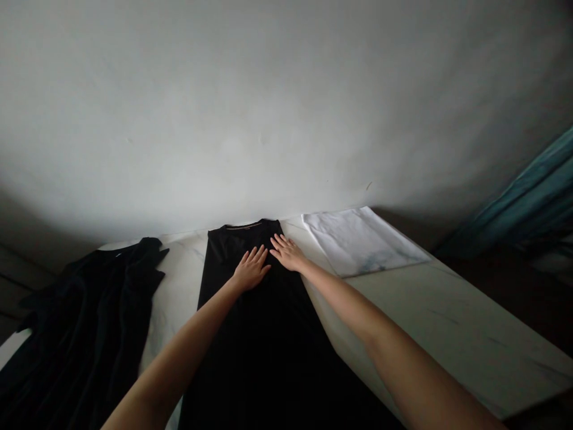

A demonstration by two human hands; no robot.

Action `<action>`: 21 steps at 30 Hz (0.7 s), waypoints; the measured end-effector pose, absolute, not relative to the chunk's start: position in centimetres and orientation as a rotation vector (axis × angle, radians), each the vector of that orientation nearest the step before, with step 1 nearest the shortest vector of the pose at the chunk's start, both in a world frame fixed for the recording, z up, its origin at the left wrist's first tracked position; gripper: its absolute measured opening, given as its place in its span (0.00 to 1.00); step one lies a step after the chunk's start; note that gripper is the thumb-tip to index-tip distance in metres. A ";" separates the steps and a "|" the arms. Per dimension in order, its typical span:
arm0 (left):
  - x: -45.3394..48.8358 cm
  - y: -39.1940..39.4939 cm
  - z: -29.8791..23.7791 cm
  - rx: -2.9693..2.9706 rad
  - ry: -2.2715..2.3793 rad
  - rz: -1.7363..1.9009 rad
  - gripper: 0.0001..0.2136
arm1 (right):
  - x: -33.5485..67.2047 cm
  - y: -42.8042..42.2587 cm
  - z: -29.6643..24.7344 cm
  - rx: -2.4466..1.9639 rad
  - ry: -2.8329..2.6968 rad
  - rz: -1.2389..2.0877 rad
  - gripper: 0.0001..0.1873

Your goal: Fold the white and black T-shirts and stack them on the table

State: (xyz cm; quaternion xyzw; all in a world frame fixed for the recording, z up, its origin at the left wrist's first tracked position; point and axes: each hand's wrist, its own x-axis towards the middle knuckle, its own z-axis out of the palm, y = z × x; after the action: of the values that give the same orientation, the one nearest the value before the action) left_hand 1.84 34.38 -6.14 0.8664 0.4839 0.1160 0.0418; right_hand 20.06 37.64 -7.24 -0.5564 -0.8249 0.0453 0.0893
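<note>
A black garment (264,340) lies flat and lengthwise on a white marble-patterned table (447,322), its collar (242,226) at the far end by the wall. My left hand (250,269) rests palm down on the chest of the garment, fingers spread. My right hand (286,252) lies flat on it too, just beyond and to the right of the left, and the fingertips of the two hands nearly meet. Neither hand grips the cloth.
A second black garment (85,340) lies rumpled at the table's left side. A folded white cloth or sheet (360,240) sits at the far right against a pale wall (268,107). A teal curtain (523,197) hangs at the right, beyond the table's edge.
</note>
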 end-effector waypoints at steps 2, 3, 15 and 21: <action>1.6 34.3 -6.5 2.646 1.472 0.273 0.25 | 19.9 37.2 -6.7 -1.740 -2.409 0.137 0.31; 1.5 34.1 -6.4 2.647 1.482 0.260 0.25 | 19.8 36.9 -6.5 -1.763 -2.384 0.120 0.31; 3.4 24.2 -3.0 2.999 0.790 0.213 0.13 | 22.0 32.3 -5.2 -1.846 -2.284 0.068 0.26; 4.3 24.6 -3.3 3.040 0.859 0.121 0.12 | 21.6 23.4 -2.0 -1.825 -2.234 0.115 0.11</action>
State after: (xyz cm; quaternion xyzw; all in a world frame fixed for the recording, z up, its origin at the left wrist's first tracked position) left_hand 4.27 24.56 -3.31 0.9616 0.2718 0.0382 -0.0100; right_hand 21.62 23.44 -2.03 -0.6270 -0.7676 0.0394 0.1270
